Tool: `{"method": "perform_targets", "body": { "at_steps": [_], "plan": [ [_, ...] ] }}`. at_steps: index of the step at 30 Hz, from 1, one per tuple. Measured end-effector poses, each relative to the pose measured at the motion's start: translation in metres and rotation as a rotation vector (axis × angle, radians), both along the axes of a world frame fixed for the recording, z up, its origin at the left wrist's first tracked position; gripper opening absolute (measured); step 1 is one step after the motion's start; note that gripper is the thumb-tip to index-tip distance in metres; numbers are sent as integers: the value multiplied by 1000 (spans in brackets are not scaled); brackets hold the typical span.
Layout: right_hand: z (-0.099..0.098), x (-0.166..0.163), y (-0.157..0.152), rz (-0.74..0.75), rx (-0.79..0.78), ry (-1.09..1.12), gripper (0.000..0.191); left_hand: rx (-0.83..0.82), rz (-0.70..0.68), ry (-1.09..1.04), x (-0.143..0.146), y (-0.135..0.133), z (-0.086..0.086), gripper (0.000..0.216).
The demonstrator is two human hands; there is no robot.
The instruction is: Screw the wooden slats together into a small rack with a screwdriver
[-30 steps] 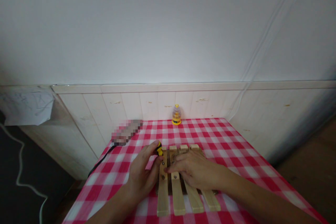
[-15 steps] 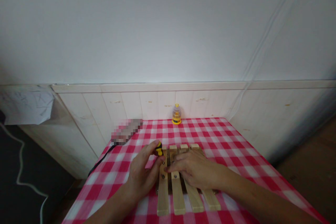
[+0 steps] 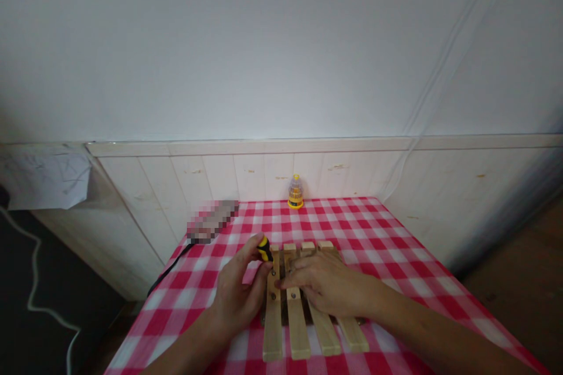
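My left hand point(image 3: 237, 284) pinches a short yellow and black screwdriver point(image 3: 264, 249) over the leftmost of several wooden slats point(image 3: 273, 328). The screwdriver leans; its tip is too small to make out. Dark screws point(image 3: 273, 297) sit in the slats, which lie side by side across a brown wooden base point(image 3: 285, 310). My right hand point(image 3: 329, 281) rests palm down across the slats on the right, fingers stretched toward the left one. It covers the middle of those slats, and nothing shows in its grasp.
A red and white checked cloth point(image 3: 378, 234) covers the table. At its back edge stands a clear, yellow-based bit holder point(image 3: 296, 193) by the panelled wall point(image 3: 250, 176). A blurred-out object point(image 3: 213, 222) with a black cord point(image 3: 171, 268) lies at the back left.
The screwdriver's handle has turned slightly between my left fingers and shows more yellow. My right hand stays in the same place on the slats.
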State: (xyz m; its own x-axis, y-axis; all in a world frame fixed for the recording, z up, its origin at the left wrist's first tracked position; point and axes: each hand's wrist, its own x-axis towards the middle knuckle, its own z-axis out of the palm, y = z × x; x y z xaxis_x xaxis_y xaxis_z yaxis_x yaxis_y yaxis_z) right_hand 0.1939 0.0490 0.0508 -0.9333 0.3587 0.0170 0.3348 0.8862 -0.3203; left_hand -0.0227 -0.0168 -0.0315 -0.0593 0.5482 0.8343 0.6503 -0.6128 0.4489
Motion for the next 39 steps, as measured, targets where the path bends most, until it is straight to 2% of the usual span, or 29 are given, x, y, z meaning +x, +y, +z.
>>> {"method": "perform_targets", "body": {
  "at_steps": [6, 13, 17, 25, 29, 32, 35, 39],
  "plan": [
    [-1, 0, 0, 2, 21, -5, 45, 30, -22, -30, 1, -1, -1, 62],
    [-1, 2, 0, -30, 20, -5, 45, 59, -79, -138, -1, -15, 1, 64],
    [-3, 2, 1, 13, -18, 40, 48, 54, -40, -87, -2, -17, 1, 60],
    [0, 2, 1, 32, -51, 47, 47, 57, 45, 19, -7, -16, -12, 61],
    [0, 1, 1, 22, -31, 19, 45, 136, 83, 69, -5, -15, -4, 57],
    [-1, 2, 1, 17, -9, 7, 45, 183, 26, 81, -3, -13, 6, 52],
    [-1, 2, 1, 22, -7, 24, 47, 139, -52, 64, -3, -14, 9, 49],
    [1, 2, 0, 3, -7, 12, 47, 52, -21, 74, -7, -18, 2, 57]
  ]
}}
